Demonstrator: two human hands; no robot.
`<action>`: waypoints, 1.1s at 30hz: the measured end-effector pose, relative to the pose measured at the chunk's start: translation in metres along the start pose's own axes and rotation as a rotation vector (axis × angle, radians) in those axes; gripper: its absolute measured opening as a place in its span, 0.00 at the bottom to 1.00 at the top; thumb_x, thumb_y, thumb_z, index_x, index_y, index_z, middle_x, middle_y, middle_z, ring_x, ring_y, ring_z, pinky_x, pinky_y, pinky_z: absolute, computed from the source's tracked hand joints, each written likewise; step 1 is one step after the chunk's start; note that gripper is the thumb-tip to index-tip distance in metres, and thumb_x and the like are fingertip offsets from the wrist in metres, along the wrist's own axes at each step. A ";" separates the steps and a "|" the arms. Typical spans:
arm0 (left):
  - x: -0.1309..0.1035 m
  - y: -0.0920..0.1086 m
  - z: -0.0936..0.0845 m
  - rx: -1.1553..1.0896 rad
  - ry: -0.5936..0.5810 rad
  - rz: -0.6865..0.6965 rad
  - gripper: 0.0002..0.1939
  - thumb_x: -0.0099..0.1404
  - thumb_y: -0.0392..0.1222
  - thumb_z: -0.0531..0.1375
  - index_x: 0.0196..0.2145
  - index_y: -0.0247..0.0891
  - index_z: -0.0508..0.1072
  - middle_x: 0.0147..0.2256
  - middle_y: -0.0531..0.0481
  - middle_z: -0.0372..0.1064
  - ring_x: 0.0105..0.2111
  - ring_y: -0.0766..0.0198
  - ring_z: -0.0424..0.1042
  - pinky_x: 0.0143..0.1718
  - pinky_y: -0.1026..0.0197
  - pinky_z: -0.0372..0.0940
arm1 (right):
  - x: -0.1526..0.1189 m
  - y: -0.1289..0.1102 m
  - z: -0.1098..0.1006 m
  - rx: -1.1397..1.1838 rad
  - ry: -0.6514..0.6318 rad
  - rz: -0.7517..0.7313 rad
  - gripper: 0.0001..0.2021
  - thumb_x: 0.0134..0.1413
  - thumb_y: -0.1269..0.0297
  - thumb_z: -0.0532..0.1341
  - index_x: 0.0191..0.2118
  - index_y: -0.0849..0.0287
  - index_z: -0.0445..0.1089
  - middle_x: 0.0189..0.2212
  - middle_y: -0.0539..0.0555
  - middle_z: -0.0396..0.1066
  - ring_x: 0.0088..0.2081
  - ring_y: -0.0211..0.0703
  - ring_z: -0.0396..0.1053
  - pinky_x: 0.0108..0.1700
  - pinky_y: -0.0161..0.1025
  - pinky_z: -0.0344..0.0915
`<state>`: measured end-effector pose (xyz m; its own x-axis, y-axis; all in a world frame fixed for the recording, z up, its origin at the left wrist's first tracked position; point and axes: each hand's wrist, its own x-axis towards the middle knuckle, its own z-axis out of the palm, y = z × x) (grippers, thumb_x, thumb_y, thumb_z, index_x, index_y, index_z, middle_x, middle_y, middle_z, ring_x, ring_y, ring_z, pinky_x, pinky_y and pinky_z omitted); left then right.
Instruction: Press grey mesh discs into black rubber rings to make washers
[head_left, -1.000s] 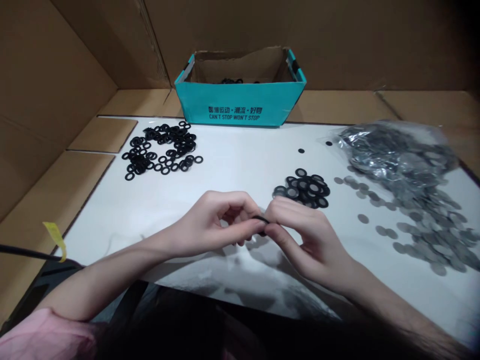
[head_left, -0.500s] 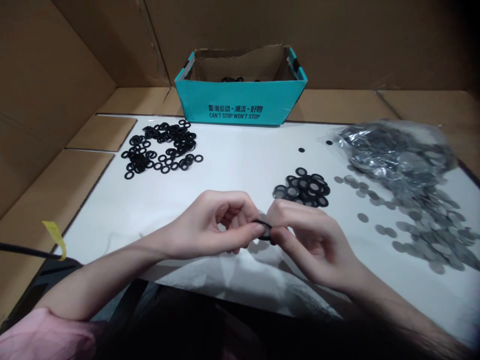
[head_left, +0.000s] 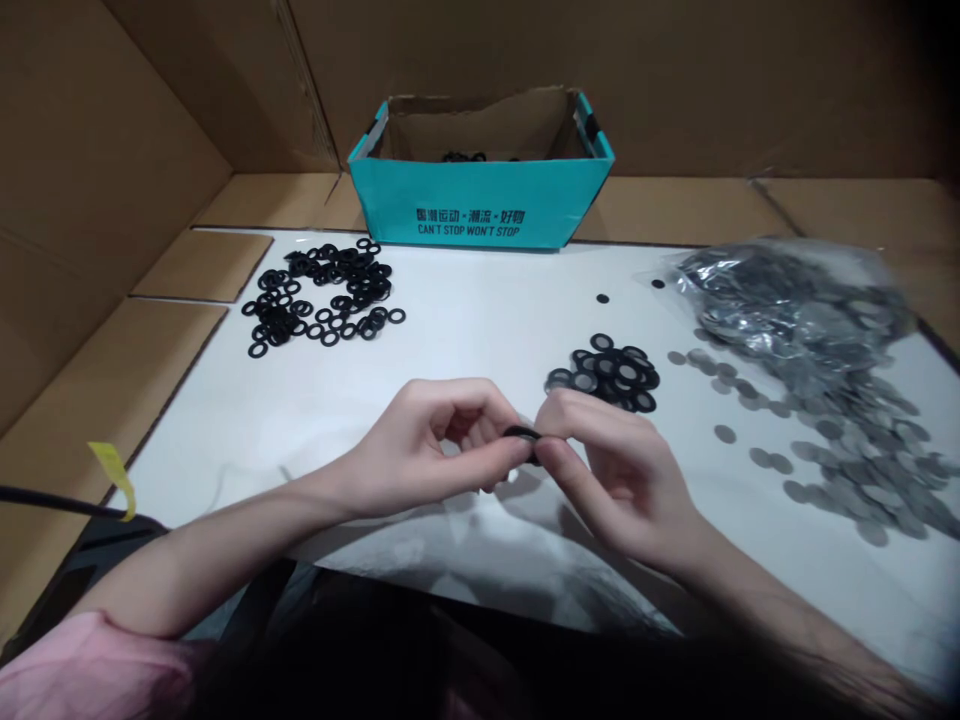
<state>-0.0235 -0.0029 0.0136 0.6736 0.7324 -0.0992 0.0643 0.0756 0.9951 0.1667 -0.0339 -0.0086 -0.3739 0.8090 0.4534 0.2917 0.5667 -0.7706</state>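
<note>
Nearest to me, my left sleeve (head_left: 97,662) is pink, and beyond it my left hand (head_left: 439,440) has thumb and fingers narrowed on the near-left edge of a black ring (head_left: 523,432). My right hand (head_left: 634,470) meets it from the other side, thumb and forefinger pinched close at its right edge. The ring is held up between both hands, above the white bench (head_left: 457,335). Half a second ago its face was tipped more towards me; now it is raised slightly and I see it nearly edge-on, so I judge that I am adjusting it and am not finished with this piece. I cannot tell from this angle whether a disc sits inside. Just past my right hand lie grey-centred rings (head_left: 628,371) in a heap; to their right, loose grey discs (head_left: 874,470) spread out from a clear plastic bag (head_left: 795,310). Farther left are open black rings (head_left: 277,323). At the back stands a teal box (head_left: 480,195), with black pieces inside.
</note>
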 end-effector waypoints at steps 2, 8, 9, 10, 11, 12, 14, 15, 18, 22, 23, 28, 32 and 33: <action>0.000 0.001 0.000 -0.051 -0.002 -0.029 0.06 0.64 0.37 0.62 0.31 0.33 0.69 0.23 0.55 0.66 0.21 0.72 0.67 0.22 0.71 0.61 | -0.001 -0.002 0.001 0.018 0.021 0.005 0.10 0.60 0.76 0.54 0.28 0.58 0.60 0.21 0.48 0.59 0.26 0.33 0.57 0.28 0.34 0.55; -0.001 0.004 -0.002 -0.090 0.005 -0.091 0.08 0.62 0.37 0.63 0.29 0.32 0.68 0.20 0.56 0.65 0.17 0.72 0.66 0.17 0.72 0.61 | -0.002 -0.003 0.000 0.039 -0.002 0.021 0.09 0.59 0.75 0.55 0.28 0.59 0.61 0.22 0.48 0.60 0.26 0.33 0.58 0.28 0.34 0.55; -0.001 0.005 -0.002 -0.076 0.008 -0.083 0.08 0.62 0.37 0.63 0.29 0.32 0.68 0.20 0.56 0.65 0.17 0.72 0.66 0.17 0.71 0.61 | -0.002 -0.003 0.000 0.039 0.003 0.020 0.09 0.59 0.75 0.55 0.28 0.59 0.61 0.22 0.47 0.60 0.26 0.33 0.58 0.28 0.34 0.55; -0.001 0.005 -0.003 -0.052 0.005 -0.071 0.08 0.63 0.37 0.63 0.29 0.32 0.68 0.20 0.56 0.65 0.17 0.72 0.66 0.18 0.71 0.61 | -0.002 -0.003 -0.001 0.034 0.001 0.020 0.09 0.59 0.75 0.55 0.28 0.58 0.61 0.22 0.47 0.60 0.26 0.33 0.58 0.28 0.34 0.55; -0.001 0.005 -0.005 -0.014 -0.010 -0.056 0.08 0.63 0.37 0.62 0.29 0.32 0.68 0.21 0.56 0.64 0.18 0.73 0.66 0.19 0.71 0.61 | -0.002 -0.003 -0.001 0.023 -0.010 0.019 0.09 0.59 0.75 0.55 0.28 0.58 0.62 0.22 0.47 0.60 0.26 0.33 0.58 0.28 0.35 0.55; -0.001 0.005 -0.006 0.034 -0.037 -0.040 0.08 0.63 0.37 0.62 0.29 0.32 0.68 0.21 0.56 0.64 0.19 0.73 0.65 0.19 0.71 0.60 | -0.001 -0.003 -0.002 0.009 -0.040 0.018 0.09 0.59 0.75 0.55 0.28 0.58 0.62 0.22 0.47 0.60 0.26 0.33 0.58 0.29 0.35 0.56; 0.000 0.006 -0.010 0.149 -0.107 -0.008 0.08 0.63 0.37 0.63 0.28 0.31 0.69 0.21 0.56 0.63 0.21 0.73 0.63 0.21 0.71 0.58 | 0.001 -0.004 -0.005 -0.033 -0.125 -0.005 0.09 0.60 0.74 0.54 0.28 0.59 0.61 0.21 0.47 0.61 0.25 0.34 0.58 0.31 0.37 0.55; 0.000 0.006 -0.012 0.202 -0.138 0.010 0.09 0.63 0.38 0.63 0.28 0.31 0.69 0.21 0.56 0.62 0.22 0.73 0.62 0.22 0.71 0.57 | 0.002 -0.004 -0.006 -0.064 -0.163 -0.021 0.09 0.60 0.73 0.53 0.27 0.59 0.61 0.21 0.48 0.61 0.25 0.34 0.57 0.31 0.37 0.55; 0.001 0.005 -0.014 0.321 -0.120 0.078 0.07 0.65 0.38 0.61 0.29 0.32 0.70 0.22 0.56 0.62 0.23 0.73 0.61 0.24 0.70 0.58 | 0.004 -0.002 -0.006 -0.146 -0.178 -0.068 0.09 0.60 0.74 0.53 0.28 0.59 0.60 0.22 0.48 0.60 0.25 0.34 0.56 0.31 0.38 0.53; 0.000 0.002 -0.008 0.349 -0.035 0.134 0.05 0.66 0.36 0.58 0.34 0.31 0.72 0.25 0.53 0.67 0.25 0.72 0.64 0.26 0.69 0.61 | 0.002 0.004 -0.001 -0.099 -0.081 -0.036 0.11 0.61 0.76 0.52 0.27 0.58 0.57 0.21 0.47 0.56 0.24 0.34 0.55 0.29 0.35 0.54; 0.000 0.001 -0.006 0.320 -0.021 0.129 0.05 0.67 0.36 0.58 0.34 0.31 0.71 0.25 0.53 0.67 0.25 0.72 0.65 0.26 0.70 0.61 | 0.001 0.004 0.000 -0.072 -0.057 -0.022 0.11 0.61 0.76 0.53 0.27 0.58 0.57 0.20 0.47 0.56 0.24 0.34 0.55 0.28 0.35 0.54; 0.000 0.003 -0.001 0.075 -0.027 0.014 0.08 0.66 0.39 0.60 0.30 0.33 0.68 0.23 0.55 0.66 0.21 0.73 0.66 0.22 0.72 0.61 | 0.000 -0.002 0.002 0.013 0.015 0.005 0.11 0.60 0.76 0.53 0.27 0.58 0.60 0.20 0.47 0.58 0.24 0.34 0.57 0.27 0.34 0.54; -0.001 0.006 -0.006 -0.015 -0.083 -0.063 0.09 0.66 0.39 0.61 0.30 0.33 0.67 0.23 0.55 0.66 0.21 0.73 0.67 0.21 0.73 0.62 | -0.003 -0.006 0.002 0.037 0.019 0.032 0.11 0.60 0.75 0.54 0.26 0.58 0.60 0.20 0.48 0.59 0.24 0.34 0.57 0.26 0.35 0.55; -0.001 0.006 -0.007 -0.010 -0.108 -0.076 0.09 0.66 0.40 0.61 0.30 0.33 0.67 0.22 0.55 0.66 0.21 0.73 0.67 0.21 0.73 0.62 | -0.003 -0.005 0.003 0.038 0.019 0.040 0.11 0.60 0.75 0.54 0.27 0.58 0.61 0.20 0.48 0.59 0.24 0.34 0.58 0.27 0.35 0.55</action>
<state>-0.0292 0.0020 0.0199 0.7425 0.6472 -0.1727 0.1113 0.1350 0.9846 0.1640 -0.0402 -0.0072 -0.3462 0.8338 0.4300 0.2721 0.5279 -0.8045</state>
